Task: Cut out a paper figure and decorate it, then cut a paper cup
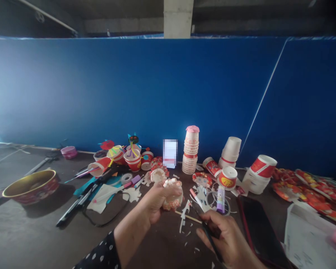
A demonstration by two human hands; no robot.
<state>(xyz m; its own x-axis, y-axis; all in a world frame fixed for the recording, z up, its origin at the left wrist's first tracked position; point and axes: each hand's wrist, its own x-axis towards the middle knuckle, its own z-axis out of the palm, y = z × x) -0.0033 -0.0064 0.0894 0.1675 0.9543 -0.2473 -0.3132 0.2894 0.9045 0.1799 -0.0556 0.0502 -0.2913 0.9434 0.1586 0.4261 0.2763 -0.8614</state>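
My left hand [164,198] is closed around a cut paper cup [173,201], whose pale inside faces up and whose red-and-white rim is in curled strips. Lower right, my right hand [226,233] grips black-handled scissors [208,237]; its fingers partly hide them, and the blade end points toward the cup, apart from it. Between the hands lie a jagged white paper offcut [185,215], a thin wooden stick [189,217] and small white scraps. Just beyond my left hand is another cup cut into a curled, flower-like shape [158,175].
A tall cup stack [190,149] stands at the back, right of a blurred bright screen [170,153]. Decorated cups [133,160], tape [127,178] and a gold-rimmed bowl [30,186] are leftward. A dark phone [261,228], glue stick [220,200] and red cut-paper pieces [308,190] lie rightward.
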